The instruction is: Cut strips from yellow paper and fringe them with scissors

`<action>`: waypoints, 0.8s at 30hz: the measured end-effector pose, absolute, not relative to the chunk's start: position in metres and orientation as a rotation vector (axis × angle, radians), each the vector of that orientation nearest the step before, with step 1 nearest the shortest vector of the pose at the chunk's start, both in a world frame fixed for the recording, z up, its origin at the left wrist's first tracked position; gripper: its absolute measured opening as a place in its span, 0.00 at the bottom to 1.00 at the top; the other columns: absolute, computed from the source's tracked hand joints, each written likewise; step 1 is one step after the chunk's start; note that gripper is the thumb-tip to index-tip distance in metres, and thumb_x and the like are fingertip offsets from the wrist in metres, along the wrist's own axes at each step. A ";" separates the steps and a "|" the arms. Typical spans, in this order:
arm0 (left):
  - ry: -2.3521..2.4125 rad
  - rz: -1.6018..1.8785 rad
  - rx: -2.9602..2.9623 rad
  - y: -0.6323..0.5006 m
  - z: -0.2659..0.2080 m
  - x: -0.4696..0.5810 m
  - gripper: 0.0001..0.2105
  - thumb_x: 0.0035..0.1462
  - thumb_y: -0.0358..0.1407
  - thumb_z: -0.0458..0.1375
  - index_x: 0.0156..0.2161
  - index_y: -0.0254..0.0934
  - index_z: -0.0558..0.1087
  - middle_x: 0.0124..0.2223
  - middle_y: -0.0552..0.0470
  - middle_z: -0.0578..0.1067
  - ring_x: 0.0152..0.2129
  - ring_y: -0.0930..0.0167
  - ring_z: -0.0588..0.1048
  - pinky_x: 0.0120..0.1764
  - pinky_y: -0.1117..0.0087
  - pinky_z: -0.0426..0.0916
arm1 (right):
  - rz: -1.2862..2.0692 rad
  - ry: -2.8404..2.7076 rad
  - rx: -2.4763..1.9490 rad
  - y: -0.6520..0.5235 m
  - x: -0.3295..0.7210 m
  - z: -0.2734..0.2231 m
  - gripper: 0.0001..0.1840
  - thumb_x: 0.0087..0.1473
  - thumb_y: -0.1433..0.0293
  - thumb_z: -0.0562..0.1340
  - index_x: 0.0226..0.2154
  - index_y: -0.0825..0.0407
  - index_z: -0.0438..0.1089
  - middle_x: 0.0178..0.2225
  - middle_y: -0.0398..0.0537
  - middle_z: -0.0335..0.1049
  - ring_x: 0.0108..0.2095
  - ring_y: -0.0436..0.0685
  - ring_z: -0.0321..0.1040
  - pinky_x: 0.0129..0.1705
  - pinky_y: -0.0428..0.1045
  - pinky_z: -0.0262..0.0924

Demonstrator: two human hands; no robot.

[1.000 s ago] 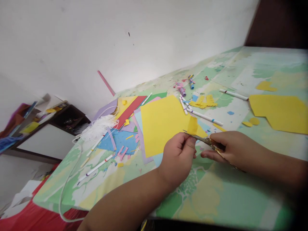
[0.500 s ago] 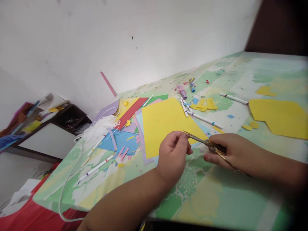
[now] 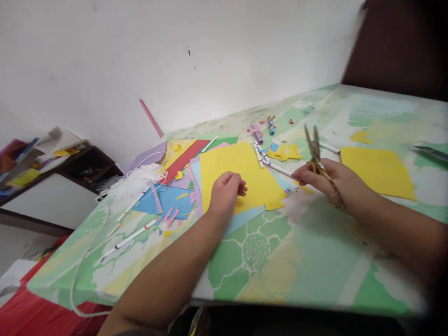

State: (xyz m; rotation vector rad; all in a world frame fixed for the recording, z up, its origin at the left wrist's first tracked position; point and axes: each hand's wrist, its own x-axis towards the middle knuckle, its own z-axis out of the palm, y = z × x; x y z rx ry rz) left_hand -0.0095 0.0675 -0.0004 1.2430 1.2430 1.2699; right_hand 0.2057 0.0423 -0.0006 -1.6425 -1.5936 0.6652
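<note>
In the head view my right hand (image 3: 331,179) grips a pair of gold-handled scissors (image 3: 317,158), held up off the table with the slightly parted blades pointing upward. My left hand (image 3: 226,191) is over a yellow sheet (image 3: 241,163), its fingers curled together; whether something small is pinched in them is hidden. Under the yellow sheet lie pink, purple and light blue sheets. A small yellow scrap (image 3: 275,205) sits at the sheet's near right corner. White pens (image 3: 276,168) with coloured bands lie between the sheet and my right hand.
A tangle of white string (image 3: 140,181), a red strip (image 3: 184,163) and blue paper (image 3: 164,201) with scraps lie left. Two small decorated rolls (image 3: 258,134) stand farther back. Another yellow sheet (image 3: 376,171) and a dark pointed object (image 3: 432,151) lie right. A wall rises behind.
The scissors have moved away from my left fingertips and turned from pointing left to pointing up. My hands are farther apart, and my left hand is now over the yellow sheet.
</note>
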 end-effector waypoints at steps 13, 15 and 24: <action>1.342 1.041 1.619 0.078 -0.011 -0.013 0.05 0.43 0.36 0.58 0.25 0.35 0.71 0.26 0.52 0.73 0.24 0.73 0.71 0.31 0.70 0.65 | 0.386 -2.341 -1.451 0.038 0.169 -0.016 0.07 0.41 0.70 0.58 0.20 0.51 0.56 0.22 0.45 0.60 0.24 0.51 0.54 0.24 0.46 0.45; 1.286 1.021 1.575 0.076 -0.009 -0.011 0.07 0.45 0.37 0.56 0.28 0.34 0.71 0.26 0.52 0.73 0.22 0.74 0.71 0.29 0.71 0.66 | 0.398 -2.337 -1.431 0.037 0.166 -0.017 0.08 0.41 0.72 0.57 0.19 0.50 0.55 0.21 0.44 0.59 0.23 0.51 0.53 0.24 0.46 0.44; 1.201 1.009 1.524 0.070 -0.006 -0.007 0.09 0.50 0.33 0.52 0.36 0.34 0.71 0.32 0.50 0.73 0.25 0.76 0.71 0.30 0.74 0.67 | 0.590 -1.847 -1.568 0.043 0.186 -0.006 0.10 0.47 0.61 0.54 0.25 0.49 0.54 0.21 0.40 0.59 0.21 0.49 0.56 0.22 0.45 0.51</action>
